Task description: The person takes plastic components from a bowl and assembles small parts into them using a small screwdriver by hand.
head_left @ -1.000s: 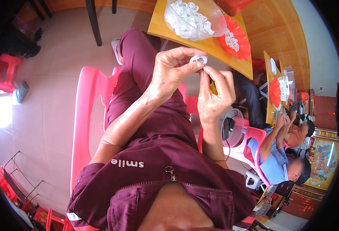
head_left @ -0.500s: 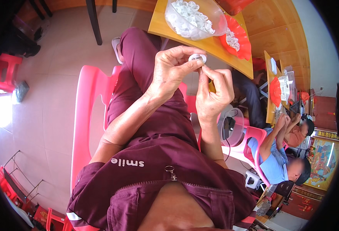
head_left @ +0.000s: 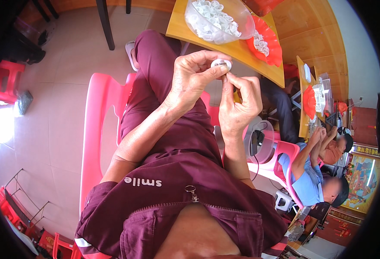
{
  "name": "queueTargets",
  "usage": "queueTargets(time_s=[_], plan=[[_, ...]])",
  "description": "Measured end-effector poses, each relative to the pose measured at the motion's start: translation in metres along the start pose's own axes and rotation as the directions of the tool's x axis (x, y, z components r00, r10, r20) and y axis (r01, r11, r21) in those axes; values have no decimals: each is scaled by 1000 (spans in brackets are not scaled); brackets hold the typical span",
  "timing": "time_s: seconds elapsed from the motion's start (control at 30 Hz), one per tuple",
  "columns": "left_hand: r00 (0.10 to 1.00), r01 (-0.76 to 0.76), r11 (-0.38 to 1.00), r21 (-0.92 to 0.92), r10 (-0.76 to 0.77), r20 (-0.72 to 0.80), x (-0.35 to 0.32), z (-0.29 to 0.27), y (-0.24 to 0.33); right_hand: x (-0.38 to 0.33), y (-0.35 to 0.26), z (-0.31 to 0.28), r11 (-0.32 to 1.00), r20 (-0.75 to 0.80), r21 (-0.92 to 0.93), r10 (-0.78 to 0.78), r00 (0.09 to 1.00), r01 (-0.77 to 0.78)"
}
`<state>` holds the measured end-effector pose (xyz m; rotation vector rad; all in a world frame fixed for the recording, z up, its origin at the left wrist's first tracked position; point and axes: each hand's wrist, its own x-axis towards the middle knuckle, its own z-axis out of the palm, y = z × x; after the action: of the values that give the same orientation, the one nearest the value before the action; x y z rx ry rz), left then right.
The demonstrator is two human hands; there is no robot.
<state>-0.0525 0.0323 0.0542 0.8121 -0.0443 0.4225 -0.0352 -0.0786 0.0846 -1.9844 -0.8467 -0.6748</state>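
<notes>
- Ring (head_left: pixel 217 63): 1 pc, small, white, grayish in the middle. Held up in midair between the 2 hands, shown just short of the tabletop (head_left: pixel 274 76) edge.
- Left hand (head_left: pixel 187 80): fingers gripping the ring, thumb across its lower face, other fingers curled behind.
- Right hand (head_left: pixel 241 105): thumb and index pinched together, tips at the ring's lower right edge. Can't tell if anything is between the tips. Other fingers bent in.
- Bowl (head_left: pixel 218 39): clear plastic, on the tabletop past the hands, holding many white pieces (head_left: pixel 216 19), loop-shaped where readable.
- Red dish (head_left: pixel 273 41): wavy rim, just beside the bowl on its right, smaller heap of similar white pieces. Bowl overlaps it in view, can't tell if they touch.
- Pink chair (head_left: pixel 93 129): under the person. Maroon shirt (head_left: pixel 155 159) and trousers (head_left: pixel 149 73), 1 leg bent across.
- Tub (head_left: pixel 266 147): clear, right of the right forearm, black device (head_left: pixel 254 142) and cable in it.
- Far right: 2 co-workers, 1 in a blue shirt (head_left: pixel 304 185), 1 in an orange shirt (head_left: pixel 330 152), hands raised near a 2nd table (head_left: pixel 302 126) with another red dish (head_left: pixel 309 102) and a white basket (head_left: pixel 321 100).
- Far left: red stool (head_left: pixel 6 82) on the tiled floor (head_left: pixel 66 121).
</notes>
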Motion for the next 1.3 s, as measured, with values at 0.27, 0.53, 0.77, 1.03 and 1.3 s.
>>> queueTargets(time_s=[0.27,0.53,0.77,1.03,1.3], plan=[[1000,5,1000,29,-6,14,0,-1,0,-1,-1,1,999,-3,29,28,1000,-28],[995,102,995,15,-102,0,0,-3,0,6,5,-3,998,-7,-47,-35,999,35],[989,146,989,-12,-145,30,1,-6,-2,5,2,-10,995,43,-102,-8,999,13],[992,121,993,-4,-121,28,1,-5,-3,5,5,-9,994,52,-108,-27,998,32],[996,89,996,14,-89,16,2,-5,-7,3,1,-8,993,68,-102,61,996,-54]])
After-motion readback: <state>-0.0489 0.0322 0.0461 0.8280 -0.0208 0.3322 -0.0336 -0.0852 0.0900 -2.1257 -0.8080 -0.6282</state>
